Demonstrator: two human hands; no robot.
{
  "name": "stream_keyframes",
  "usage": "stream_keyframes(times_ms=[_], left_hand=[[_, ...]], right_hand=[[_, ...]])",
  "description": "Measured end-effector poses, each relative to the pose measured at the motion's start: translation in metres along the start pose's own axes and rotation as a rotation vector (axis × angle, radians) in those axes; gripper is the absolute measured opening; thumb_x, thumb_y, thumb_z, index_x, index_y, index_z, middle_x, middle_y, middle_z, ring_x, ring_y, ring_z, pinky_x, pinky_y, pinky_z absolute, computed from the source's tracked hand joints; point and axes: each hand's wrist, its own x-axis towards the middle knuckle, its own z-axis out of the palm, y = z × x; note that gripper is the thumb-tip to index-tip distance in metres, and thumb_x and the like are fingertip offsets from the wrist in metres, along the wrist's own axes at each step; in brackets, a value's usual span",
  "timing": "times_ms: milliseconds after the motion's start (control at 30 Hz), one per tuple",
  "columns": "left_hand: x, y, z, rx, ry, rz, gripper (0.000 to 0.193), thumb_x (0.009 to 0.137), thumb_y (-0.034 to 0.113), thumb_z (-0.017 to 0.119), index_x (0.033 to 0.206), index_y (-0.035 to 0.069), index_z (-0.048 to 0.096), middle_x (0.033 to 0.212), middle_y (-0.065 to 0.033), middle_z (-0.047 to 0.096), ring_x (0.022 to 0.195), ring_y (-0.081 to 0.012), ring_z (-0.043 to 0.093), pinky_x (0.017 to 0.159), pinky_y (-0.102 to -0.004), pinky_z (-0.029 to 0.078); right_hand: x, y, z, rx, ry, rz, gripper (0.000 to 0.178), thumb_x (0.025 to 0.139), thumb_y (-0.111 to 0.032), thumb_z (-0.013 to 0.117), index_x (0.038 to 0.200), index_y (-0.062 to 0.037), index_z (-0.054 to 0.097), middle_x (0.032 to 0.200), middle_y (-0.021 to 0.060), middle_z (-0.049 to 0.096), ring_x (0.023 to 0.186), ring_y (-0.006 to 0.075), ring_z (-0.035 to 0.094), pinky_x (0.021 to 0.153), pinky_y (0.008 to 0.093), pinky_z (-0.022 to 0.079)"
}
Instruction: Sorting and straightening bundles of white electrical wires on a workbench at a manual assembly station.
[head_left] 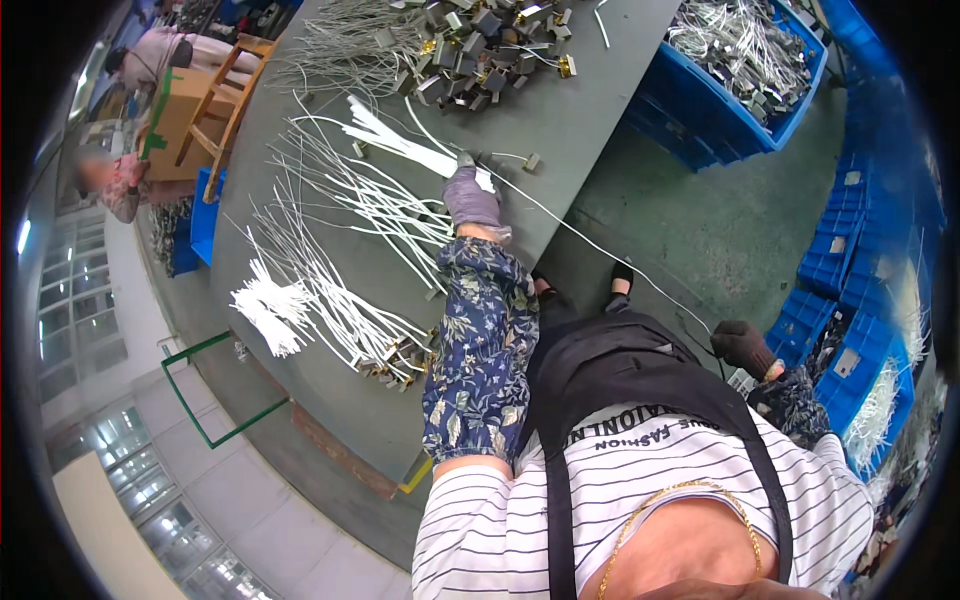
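Observation:
My left hand (474, 198), in a grey-purple glove, is closed around a bundle of white sleeves (400, 138) over the grey table. A long thin white wire (600, 248) runs from beside that hand, past the table edge, to my right hand (742, 346). That hand, in a dark brown glove, is closed at the wire's far end, out to the right of my body. Near my left hand lies a small metal block (532, 162) on a white lead. Wires in white sleeving (375, 205) lie just left of it.
A heap of metal blocks (480, 50) with wires covers the table's far part. More sleeved wires (350, 315) lie at the near left. A blue crate (690, 115) of wired parts stands to the right, with blue bins (850, 375) nearer. Another person (120, 180) is beyond the table.

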Motion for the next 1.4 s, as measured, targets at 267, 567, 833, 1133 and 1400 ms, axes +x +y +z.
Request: stream_keyframes(times_ms=[267, 567, 833, 1133, 1400], left_hand=[[0.016, -0.018, 0.006, -0.104, -0.006, -0.079, 0.021, 0.092, 0.025, 0.059, 0.097, 0.004, 0.057, 0.087, -0.0104, 0.064, 0.077, -0.0269, 0.066, 0.06, -0.0389, 0.057], [-0.027, 0.055, 0.037, -0.206, -0.027, 0.139, 0.024, 0.092, 0.025, 0.06, 0.098, 0.002, 0.058, 0.087, -0.0131, 0.064, 0.071, -0.0262, 0.064, 0.065, -0.0412, 0.057], [-0.117, -0.016, 0.031, 0.085, -0.313, -0.187, 0.017, 0.089, 0.017, 0.063, 0.09, 0.0, 0.062, 0.077, -0.0071, 0.063, 0.07, -0.0169, 0.062, 0.062, -0.0289, 0.053], [-0.073, 0.12, -0.031, -0.186, -0.021, 0.263, 0.028, 0.091, 0.022, 0.061, 0.102, -0.003, 0.055, 0.094, -0.0153, 0.062, 0.087, -0.0273, 0.064, 0.081, -0.043, 0.058], [-0.081, 0.138, -0.04, -0.229, 0.015, 0.369, 0.024, 0.09, 0.02, 0.062, 0.096, -0.002, 0.057, 0.089, -0.016, 0.062, 0.08, -0.0283, 0.064, 0.074, -0.0421, 0.058]], right_hand=[[-0.022, 0.041, -0.043, -0.263, -0.132, -0.422, 0.019, 0.084, -0.019, 0.06, 0.07, -0.0064, 0.059, 0.064, -0.0004, 0.055, 0.056, 0.0096, 0.048, 0.049, 0.0264, 0.036], [-0.002, 0.047, -0.046, 0.119, -0.02, -0.001, 0.017, 0.084, -0.022, 0.063, 0.075, -0.0072, 0.062, 0.063, -0.0014, 0.055, 0.053, 0.0075, 0.047, 0.047, 0.0246, 0.035], [0.034, -0.005, -0.003, 0.019, -0.036, -0.094, 0.015, 0.082, -0.02, 0.062, 0.076, -0.0067, 0.062, 0.064, -0.0006, 0.056, 0.054, 0.0087, 0.049, 0.048, 0.0256, 0.038], [0.039, 0.003, -0.001, -0.036, -0.005, -0.042, 0.014, 0.081, -0.02, 0.062, 0.074, -0.0072, 0.062, 0.06, 0.0006, 0.055, 0.049, 0.0097, 0.048, 0.044, 0.0261, 0.036], [0.038, -0.009, 0.003, 0.027, -0.087, -0.024, 0.013, 0.08, -0.019, 0.063, 0.074, -0.0082, 0.062, 0.06, -0.0004, 0.055, 0.047, 0.0092, 0.046, 0.043, 0.0256, 0.034]])
